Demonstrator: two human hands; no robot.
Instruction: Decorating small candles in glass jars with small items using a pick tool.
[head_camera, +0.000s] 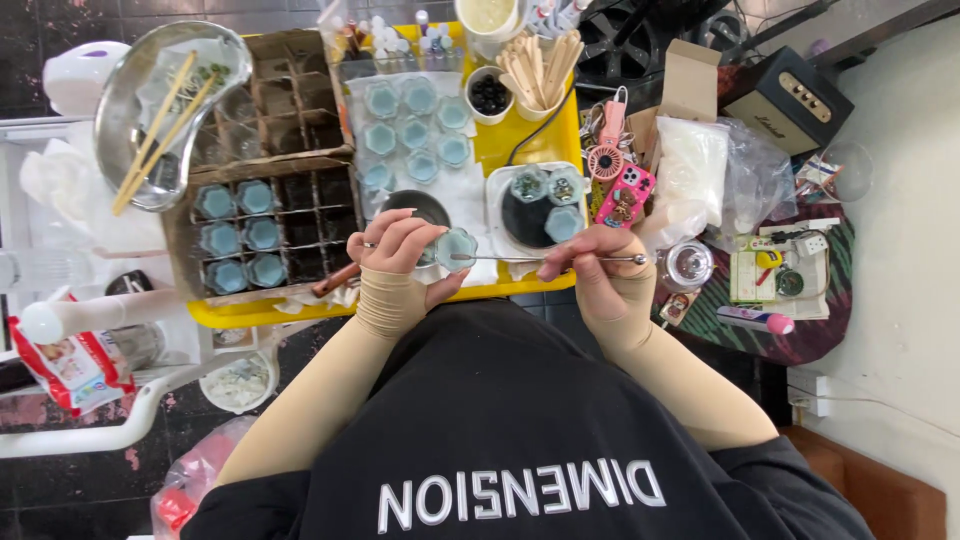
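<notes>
My left hand (400, 262) pinches a small pale-blue hexagonal cup (456, 248) between thumb and fingertips, held over the near edge of the yellow tray (510, 150). My right hand (592, 262) has its grip pressed together on the handle end of a thin metal spoon (545, 259); the shaft lies level and its tip reaches the cup in my left hand.

Behind the cup, on the tray: a dark round bowl (420, 205), partly hidden by my left fingers. To its right, a white square dish (540, 205) holding three more filled cups. Further back on a white sheet, a cluster of the same pale-blue cups (415, 130). At the tray's left end, a brown divided crate (262, 225) with six such cups in its compartments. A bundle of wooden sticks (540, 65) stands at the far edge.
</notes>
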